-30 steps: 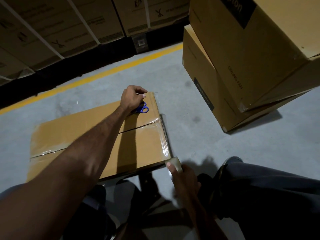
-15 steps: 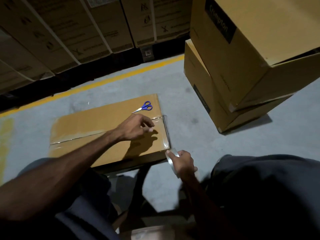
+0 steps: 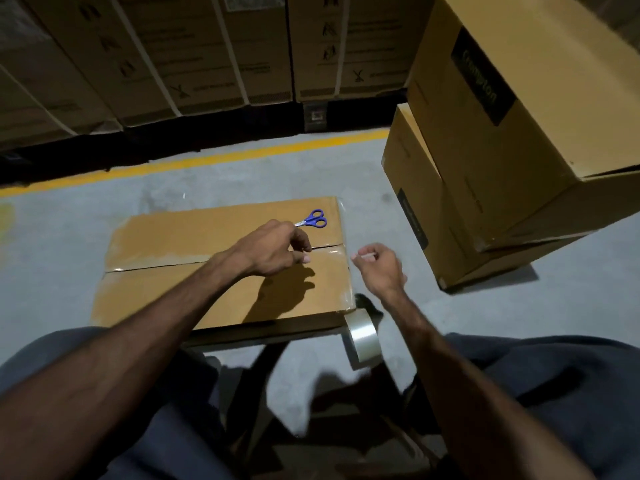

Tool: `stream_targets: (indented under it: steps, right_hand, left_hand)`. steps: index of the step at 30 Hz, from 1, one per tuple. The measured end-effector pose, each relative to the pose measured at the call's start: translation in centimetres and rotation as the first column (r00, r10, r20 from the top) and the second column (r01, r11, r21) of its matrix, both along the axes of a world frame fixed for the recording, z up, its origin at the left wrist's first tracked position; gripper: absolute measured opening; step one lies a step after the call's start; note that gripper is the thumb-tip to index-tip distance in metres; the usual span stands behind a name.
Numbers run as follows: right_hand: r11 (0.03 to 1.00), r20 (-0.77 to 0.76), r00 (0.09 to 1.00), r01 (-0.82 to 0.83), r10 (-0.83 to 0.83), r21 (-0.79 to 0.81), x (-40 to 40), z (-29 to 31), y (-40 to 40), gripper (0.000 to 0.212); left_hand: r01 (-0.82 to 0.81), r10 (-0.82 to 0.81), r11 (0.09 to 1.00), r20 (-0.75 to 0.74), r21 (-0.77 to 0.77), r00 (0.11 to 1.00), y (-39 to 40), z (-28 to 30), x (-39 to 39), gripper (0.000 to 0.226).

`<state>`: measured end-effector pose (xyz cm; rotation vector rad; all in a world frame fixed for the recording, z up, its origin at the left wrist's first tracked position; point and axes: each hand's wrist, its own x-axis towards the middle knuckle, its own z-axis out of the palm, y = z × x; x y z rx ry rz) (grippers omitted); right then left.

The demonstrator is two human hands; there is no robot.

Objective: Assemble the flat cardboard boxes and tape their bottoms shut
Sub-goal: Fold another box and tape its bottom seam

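A brown cardboard box [image 3: 180,237] lies flaps-up in front of my knees, its centre seam partly covered with clear tape. Small blue-handled scissors [image 3: 313,218] rest on its far right part. My left hand [image 3: 273,249] hovers over the right end of the seam, with curled fingers and thumb pinching what looks like a clear tape strip. Just past the box's right edge, my right hand [image 3: 379,268] pinches a thin pale strip between thumb and forefinger. A clear tape roll [image 3: 362,337] hangs by the box's near right corner, held by neither hand.
Two large brown cartons [image 3: 485,161] are stacked crookedly on the right, close to the box. A row of strapped cartons [image 3: 194,53] lines the back behind a yellow floor line [image 3: 207,161]. The floor is grey concrete, and my legs frame the bottom of the view.
My left hand left the scissors on the box and drew back to the seam. My right hand let go of the tape roll and rose to the box's right edge.
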<state>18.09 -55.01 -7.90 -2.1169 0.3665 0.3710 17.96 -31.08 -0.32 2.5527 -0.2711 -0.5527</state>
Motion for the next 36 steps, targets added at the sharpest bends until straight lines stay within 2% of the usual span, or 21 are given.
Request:
stream_targets:
  steps: [2,5,8,10,13,17,20,22,24,27,32,36]
  right_hand:
    - [0.985,0.080,0.983,-0.160,0.165,-0.062,3.4,0.5,1.4,0.011]
    - [0.910,0.124,0.914,-0.358,0.387,-0.208,8.5,0.4,3.9,0.012]
    - [0.776,0.100,0.816,-0.492,0.569,-0.394,12.2,-0.3,6.2,0.019]
    - [0.639,0.056,0.725,-0.565,0.686,-0.521,13.6,-1.1,7.6,0.020]
    - [0.460,0.011,0.612,-0.582,0.791,-0.671,14.3,-2.2,8.6,0.019]
    - [0.319,-0.038,0.572,-0.510,0.820,-0.799,14.1,-2.7,8.6,0.022]
    - [0.248,-0.076,0.541,-0.501,0.838,-0.829,13.9,-2.2,8.2,0.023]
    - [0.274,-0.066,0.537,-0.529,0.841,-0.803,13.7,-1.2,7.2,0.018]
    - [0.348,-0.028,0.547,-0.570,0.837,-0.744,13.5,-0.1,5.4,0.020]
    - [0.454,0.042,0.566,-0.612,0.823,-0.648,12.9,1.2,1.7,0.022]
    - [0.563,0.146,0.590,-0.624,0.794,-0.542,9.6,3.5,-4.8,0.014]
    - [0.657,0.136,0.671,-0.629,0.729,-0.416,4.4,6.9,-8.4,0.021]
  left_hand:
    - [-0.026,0.026,0.999,0.028,-0.019,0.999,0.5,0.6,0.8,0.027]
    - [-0.069,0.069,0.998,0.059,-0.004,0.996,2.0,1.2,1.7,0.032]
    - [-0.094,0.093,0.995,0.066,0.014,0.994,3.2,1.2,2.1,0.033]
    - [-0.110,0.109,0.994,0.070,0.010,0.992,3.7,1.0,2.3,0.032]
    - [-0.106,0.106,0.994,0.057,0.003,0.993,3.7,0.8,2.5,0.033]
    - [-0.085,0.085,0.996,0.039,0.017,0.996,3.5,0.8,2.7,0.036]
    - [-0.086,0.086,0.996,0.022,0.022,0.996,3.4,0.9,2.7,0.036]
    - [-0.086,0.086,0.996,0.004,0.016,0.996,3.1,0.9,2.6,0.035]
    - [-0.097,0.096,0.995,-0.032,-0.022,0.995,2.4,0.7,2.4,0.033]
    - [-0.108,0.094,0.985,-0.106,-0.133,0.990,0.5,0.1,1.7,0.023]
    - [-0.196,0.119,0.939,-0.267,-0.283,0.956,-3.5,-2.0,-0.6,0.007]
    - [-0.284,0.180,0.925,-0.367,-0.252,0.913,-6.2,-4.7,-3.5,0.005]
